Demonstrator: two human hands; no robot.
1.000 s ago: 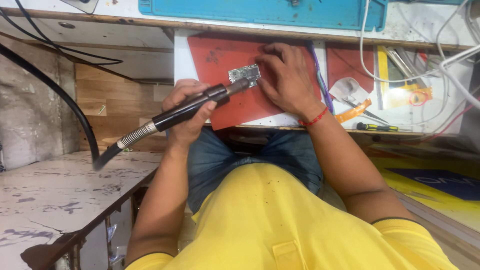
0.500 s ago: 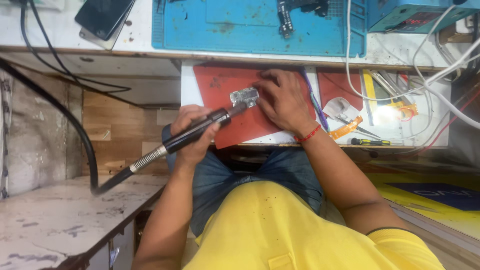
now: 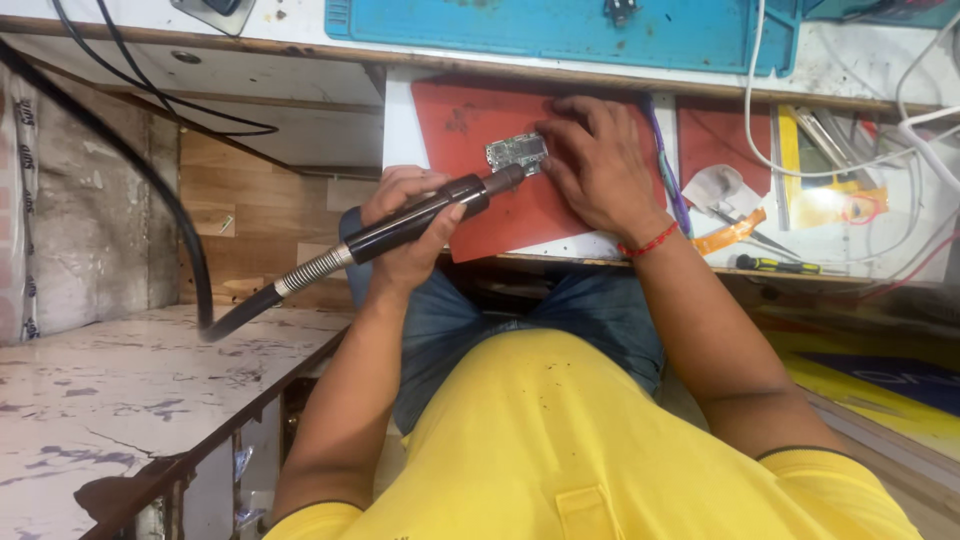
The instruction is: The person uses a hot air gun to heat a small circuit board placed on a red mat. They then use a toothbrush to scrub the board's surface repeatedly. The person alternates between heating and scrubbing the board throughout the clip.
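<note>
My left hand (image 3: pixel 405 225) grips a black hot-air wand (image 3: pixel 440 210) with a ribbed hose, its nozzle aimed at a small circuit board (image 3: pixel 516 152). The board lies on a red mat (image 3: pixel 480 125) on a white pull-out shelf. My right hand (image 3: pixel 598 165) rests flat on the mat, its fingertips pressing the board's right edge.
A teal work mat (image 3: pixel 560 30) covers the bench above. Right of the red mat lie tweezers (image 3: pixel 745 225), a small screwdriver (image 3: pixel 785 266), an orange pry tool (image 3: pixel 728 236) and white cables (image 3: pixel 850 150). A black hose (image 3: pixel 150 190) loops left over a stained white side table (image 3: pixel 110 400).
The view has shifted, so the bench sits a little lower in frame. Both hands stay on the wand and board, with the nozzle still at the board.
</note>
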